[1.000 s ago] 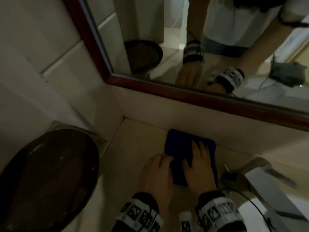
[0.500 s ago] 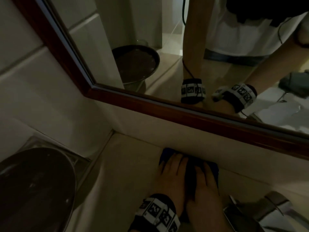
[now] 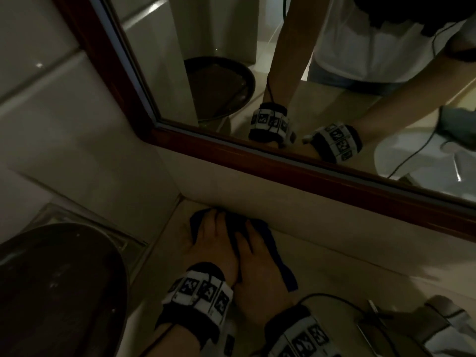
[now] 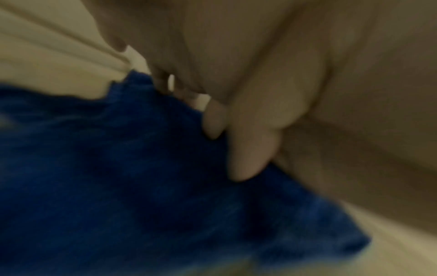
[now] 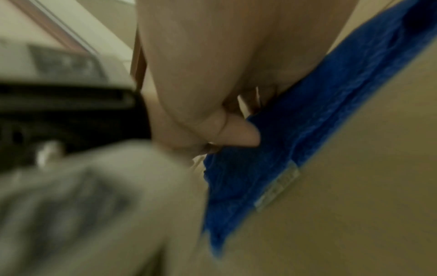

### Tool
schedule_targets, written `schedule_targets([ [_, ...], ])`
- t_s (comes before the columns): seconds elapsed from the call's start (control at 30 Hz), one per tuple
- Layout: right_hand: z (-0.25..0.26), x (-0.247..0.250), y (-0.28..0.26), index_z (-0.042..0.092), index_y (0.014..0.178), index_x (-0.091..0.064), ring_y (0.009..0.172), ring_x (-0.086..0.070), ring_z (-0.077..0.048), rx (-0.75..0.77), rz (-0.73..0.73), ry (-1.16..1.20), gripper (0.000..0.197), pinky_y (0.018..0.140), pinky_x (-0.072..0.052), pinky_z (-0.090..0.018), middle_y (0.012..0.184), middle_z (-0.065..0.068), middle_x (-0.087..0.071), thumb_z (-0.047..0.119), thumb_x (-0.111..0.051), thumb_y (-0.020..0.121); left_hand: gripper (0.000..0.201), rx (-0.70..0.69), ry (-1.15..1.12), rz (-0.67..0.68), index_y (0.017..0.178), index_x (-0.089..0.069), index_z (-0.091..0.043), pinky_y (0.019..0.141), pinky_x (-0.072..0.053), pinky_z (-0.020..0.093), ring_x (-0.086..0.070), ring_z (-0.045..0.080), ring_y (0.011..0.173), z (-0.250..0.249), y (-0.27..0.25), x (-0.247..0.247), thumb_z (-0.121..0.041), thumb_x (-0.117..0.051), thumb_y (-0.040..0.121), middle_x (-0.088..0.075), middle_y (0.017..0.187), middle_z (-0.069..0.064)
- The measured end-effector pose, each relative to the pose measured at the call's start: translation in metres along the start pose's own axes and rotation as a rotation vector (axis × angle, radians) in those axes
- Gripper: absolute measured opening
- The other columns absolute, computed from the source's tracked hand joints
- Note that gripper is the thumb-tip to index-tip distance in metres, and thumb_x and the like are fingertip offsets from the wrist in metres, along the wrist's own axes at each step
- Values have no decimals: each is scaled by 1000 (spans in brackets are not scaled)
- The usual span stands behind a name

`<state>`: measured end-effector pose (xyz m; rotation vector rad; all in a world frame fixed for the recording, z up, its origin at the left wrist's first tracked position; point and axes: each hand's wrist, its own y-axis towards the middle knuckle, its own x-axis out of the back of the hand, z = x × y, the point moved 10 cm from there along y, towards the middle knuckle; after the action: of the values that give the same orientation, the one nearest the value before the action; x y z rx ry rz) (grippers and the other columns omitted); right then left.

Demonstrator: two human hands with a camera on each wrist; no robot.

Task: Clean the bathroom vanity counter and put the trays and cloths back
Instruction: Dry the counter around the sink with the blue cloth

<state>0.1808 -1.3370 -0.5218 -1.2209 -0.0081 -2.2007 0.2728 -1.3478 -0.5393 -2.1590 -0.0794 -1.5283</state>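
the blue cloth (image 3: 268, 243) lies on the counter (image 3: 334, 269), right up against the back wall under the mirror (image 3: 334, 99). the left hand (image 3: 211, 243) and right hand (image 3: 260, 269) press flat on it, fingers straight. it looks soft and light, easy to bunch from any edge. a dark bowl (image 3: 51, 292) sits left of the cloth and a tap (image 3: 443, 318) right of it, both close.
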Motion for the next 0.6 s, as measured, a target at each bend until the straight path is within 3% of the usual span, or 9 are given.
schedule_targets([
  [0.07,10,-5,12,18,153,-4,147,-2,-14,38,47,62,98,118,-7,-21,160,-1,11,74,-21,74,62,61,-41,43,152,7,-17,120,-3,42,-4,19,146,7,7,9,-38,-25,102,8,159,1],
  [0.13,15,-14,23,18,153,-4,147,3,-11,57,80,65,94,112,3,-13,160,0,7,76,-26,82,62,97,21,60,152,3,-12,119,-3,36,-5,22,146,11,9,20,-35,-27,103,3,159,5],
  [0.2,19,-15,26,21,153,-4,146,6,-9,93,66,75,116,111,8,-14,160,2,5,93,1,62,59,84,92,-6,152,-10,-11,118,-11,34,-12,23,145,13,8,32,-34,-32,101,-8,157,8],
  [0.27,22,-14,25,24,150,2,139,12,-3,109,78,101,117,113,9,-18,154,8,15,93,4,55,54,76,57,-13,149,-23,-13,113,-22,31,-22,21,141,16,7,32,-32,-35,99,-18,155,7],
  [0.37,27,-10,23,22,150,2,132,13,1,155,96,106,87,118,4,-22,141,15,19,69,-22,81,48,99,-31,112,147,-28,-13,107,-33,29,-30,22,136,13,-3,26,-26,-34,101,-21,153,9],
  [0.43,23,-6,24,22,152,-7,135,7,4,168,61,166,67,118,-1,-15,146,18,12,40,-43,98,44,100,-26,143,143,-30,-11,101,-38,28,-36,24,132,7,-9,28,-23,-34,101,-24,149,12],
  [0.5,20,-3,23,25,152,-17,137,-4,5,181,35,206,65,105,-1,3,154,15,1,20,-51,97,42,139,-9,185,140,-33,-9,95,-42,28,-44,28,124,7,-12,30,-24,-34,101,-27,144,15],
  [0.53,17,-3,23,24,151,-20,139,-9,3,174,31,208,65,98,0,7,157,12,-2,14,-53,95,45,162,7,211,143,-29,-7,100,-40,31,-41,30,128,9,-12,26,-26,-32,102,-25,146,17],
  [0.6,14,-4,23,23,151,-23,142,-17,-5,160,38,201,68,94,-1,9,159,9,-4,6,-54,93,58,136,101,280,151,-14,-4,115,-23,41,-20,38,141,15,-4,6,-32,-28,101,-13,154,22],
])
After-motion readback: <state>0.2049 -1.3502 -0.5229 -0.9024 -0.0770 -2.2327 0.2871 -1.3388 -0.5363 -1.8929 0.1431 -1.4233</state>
